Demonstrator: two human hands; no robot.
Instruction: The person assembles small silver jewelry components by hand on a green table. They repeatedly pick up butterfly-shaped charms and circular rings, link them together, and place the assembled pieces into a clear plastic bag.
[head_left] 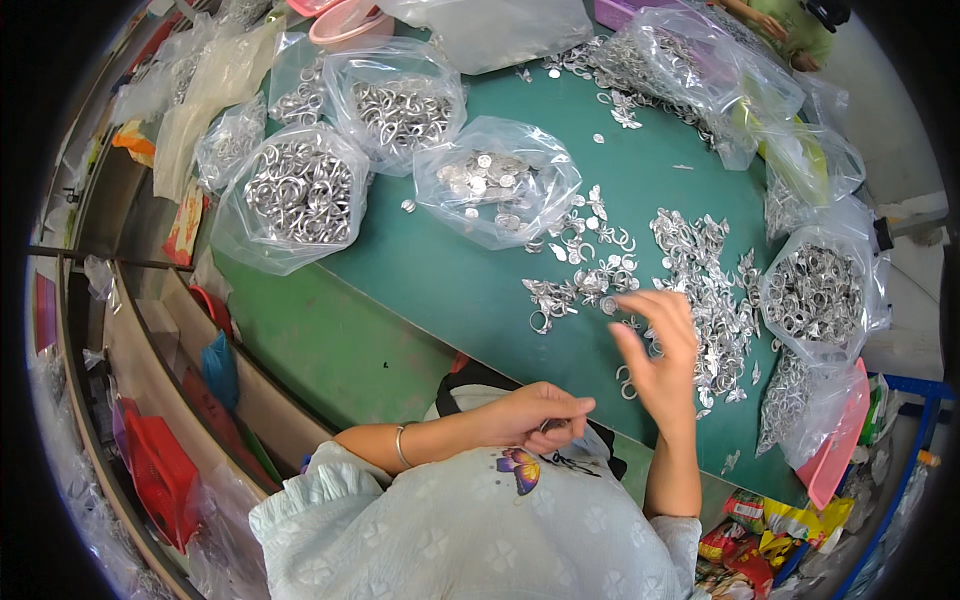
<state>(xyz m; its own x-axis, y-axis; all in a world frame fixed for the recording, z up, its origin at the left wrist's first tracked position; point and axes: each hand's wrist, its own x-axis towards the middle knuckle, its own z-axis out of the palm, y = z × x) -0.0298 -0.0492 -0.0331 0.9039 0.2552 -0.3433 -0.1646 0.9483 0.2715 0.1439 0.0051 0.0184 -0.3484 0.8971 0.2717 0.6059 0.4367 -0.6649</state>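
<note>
My right hand [660,350] is raised over the green table [470,290], pinching a small round silver metal piece [608,304] between thumb and fingertips. Just under and beyond it lies a loose heap of small silver metal parts [700,290]. My left hand [535,412] rests near my chest, fingers curled shut around some small metal parts that barely show. A bracelet sits on that wrist.
Clear plastic bags of silver rings and discs [300,190] [495,180] [815,290] ring the table. Pink trays [835,450] sit at the right edge and far back. Another person's arm [770,20] shows at the top right. Shelves with red and blue items [160,470] run along the left.
</note>
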